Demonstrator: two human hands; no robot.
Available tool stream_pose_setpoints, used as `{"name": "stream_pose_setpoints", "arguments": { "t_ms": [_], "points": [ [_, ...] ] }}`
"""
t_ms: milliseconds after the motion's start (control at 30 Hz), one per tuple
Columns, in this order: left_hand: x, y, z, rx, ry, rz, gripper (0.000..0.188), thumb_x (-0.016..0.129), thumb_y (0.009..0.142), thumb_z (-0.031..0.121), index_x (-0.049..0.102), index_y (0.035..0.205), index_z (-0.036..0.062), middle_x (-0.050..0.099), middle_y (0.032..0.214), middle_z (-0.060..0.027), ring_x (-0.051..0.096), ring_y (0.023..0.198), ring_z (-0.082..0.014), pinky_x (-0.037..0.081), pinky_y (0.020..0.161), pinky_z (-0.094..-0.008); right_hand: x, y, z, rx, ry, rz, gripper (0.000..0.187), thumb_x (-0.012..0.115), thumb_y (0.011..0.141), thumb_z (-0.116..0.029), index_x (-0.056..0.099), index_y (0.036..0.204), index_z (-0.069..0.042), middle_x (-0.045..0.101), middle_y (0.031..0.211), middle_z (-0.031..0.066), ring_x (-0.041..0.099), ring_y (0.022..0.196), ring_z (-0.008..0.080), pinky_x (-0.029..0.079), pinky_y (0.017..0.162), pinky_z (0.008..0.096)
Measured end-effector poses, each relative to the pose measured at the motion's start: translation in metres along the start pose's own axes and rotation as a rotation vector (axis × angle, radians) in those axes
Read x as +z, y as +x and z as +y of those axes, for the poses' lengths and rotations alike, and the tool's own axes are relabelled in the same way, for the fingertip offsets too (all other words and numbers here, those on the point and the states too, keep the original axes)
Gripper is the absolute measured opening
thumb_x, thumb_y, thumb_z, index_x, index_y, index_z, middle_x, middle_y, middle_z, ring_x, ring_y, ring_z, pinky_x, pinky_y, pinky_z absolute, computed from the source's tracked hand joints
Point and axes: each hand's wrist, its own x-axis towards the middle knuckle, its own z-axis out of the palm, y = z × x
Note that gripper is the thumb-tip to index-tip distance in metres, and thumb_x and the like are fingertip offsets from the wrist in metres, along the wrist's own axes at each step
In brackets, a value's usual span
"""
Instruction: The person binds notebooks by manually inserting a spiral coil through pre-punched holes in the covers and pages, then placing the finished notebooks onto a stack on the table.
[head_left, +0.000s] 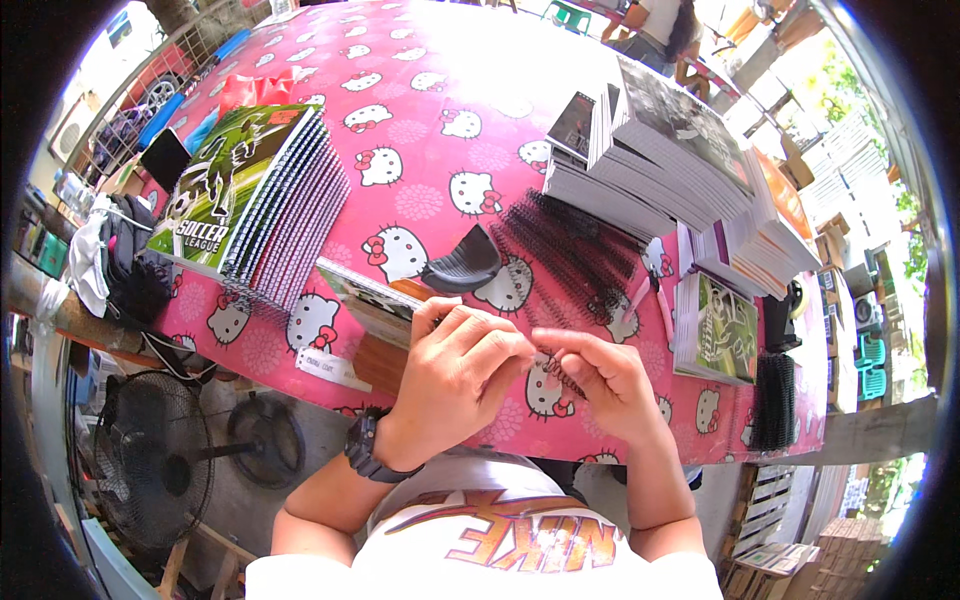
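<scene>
Low in front of me, both hands meet at the fingertips over the near edge of the table. My left hand [462, 358], with a black watch [372, 448] on its wrist, has its fingers pinched together; what they grip is hidden. A notebook [368, 298] lies on edge against this hand, its near end covered by the knuckles, beside a brown wooden piece [380, 362]. In my right hand [618, 388], thumb and forefinger close on a dark spiral binding coil [560, 375]. Beyond the hands lie a black curved, padded-looking piece [464, 260] and a pile of black coils [570, 250].
Spiral-bound notebooks [290, 200] are stacked at left, near a black phone-like slab [165, 157]. More notebooks [670, 150] lean at right, with a smaller stack [718, 330] and a coil bundle [774, 400] nearer. A standing fan [150, 460] is below left. Another person [655, 30] is far back.
</scene>
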Motion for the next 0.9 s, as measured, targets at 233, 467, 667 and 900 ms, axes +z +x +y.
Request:
{"name": "stream_pose_setpoints", "arguments": {
  "t_ms": [233,467,667,900],
  "points": [
    [-0.012,-0.006,-0.001,0.081,0.089,-0.203,0.025,0.07,0.071,0.024,0.061,0.094,0.0185,0.054,0.081,0.0057,0.051,0.081,-0.0134,0.028,0.082,-0.0376,-0.01,0.013,0.003,0.198,0.312,-0.235,0.028,0.063,0.086,-0.009,0.059,0.112,-0.004,0.059,0.076,0.0004,0.054,0.071,0.0083,0.047,0.064,0.024],
    [-0.008,0.003,0.004,0.092,0.098,-0.25,0.013,0.066,0.077,0.031,0.064,0.086,0.0221,0.056,0.076,0.0056,0.051,0.077,-0.0151,0.028,0.084,-0.0388,0.037,0.112,0.096,-0.048,-0.54,-0.032,0.083,0.074,0.068,-0.048,0.042,0.13,-0.003,0.046,0.13,0.0188,0.039,0.123,0.0341,0.036,0.097,0.0442],
    [-0.011,0.0,0.007,0.082,0.114,-0.216,0.009,0.063,0.081,0.03,0.064,0.078,0.0205,0.056,0.076,0.0062,0.052,0.076,-0.0144,0.028,0.083,-0.0384,0.074,0.127,0.095,-0.032,-0.755,-0.088,0.08,0.072,0.06,-0.056,0.051,0.124,-0.012,0.043,0.124,0.0218,0.037,0.118,0.0338,0.026,0.097,0.0484],
    [-0.008,-0.006,0.006,0.012,0.124,-0.207,0.005,0.061,0.083,0.021,0.066,0.086,0.0186,0.061,0.08,0.0061,0.055,0.079,-0.0127,0.029,0.081,-0.0367,0.042,0.053,0.096,0.088,0.343,-0.058,0.065,0.068,0.075,-0.042,0.047,0.126,-0.007,0.043,0.129,0.0179,0.044,0.12,0.0292,0.032,0.103,0.0366]
  ]
}}
